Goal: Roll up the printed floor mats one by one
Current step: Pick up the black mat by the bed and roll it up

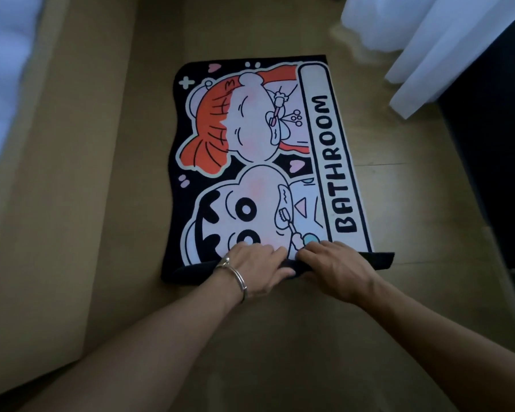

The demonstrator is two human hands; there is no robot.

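A printed floor mat [280,144] lies face up on a wooden floor [280,337], in the middle of the strip of boards between a beige furniture base [72,144] along the floor's left edge and a dark cabinet [494,173] along its right edge. The mat shows two cartoon characters brushing their teeth, one with orange hair, and the word BATHROOM in a white panel down its right side. Its far end lies flat. Its near end is turned over into a low rolled edge [381,258] with the black backing outward, running across the mat's full width.

A person reaches in with both bare arms and holds that roll near its middle. The left hand [256,264], with a silver bracelet [238,278] at the wrist, lies over the roll with its fingers curved forward onto the printed face and the thumb along the roll's near side. The right hand [333,267] sits just beside it, its fingers curled over the top of the roll and their tips at the fold. The two hands nearly touch.

A white curtain [428,40] hangs down to the floor's far right corner, well apart from the mat.
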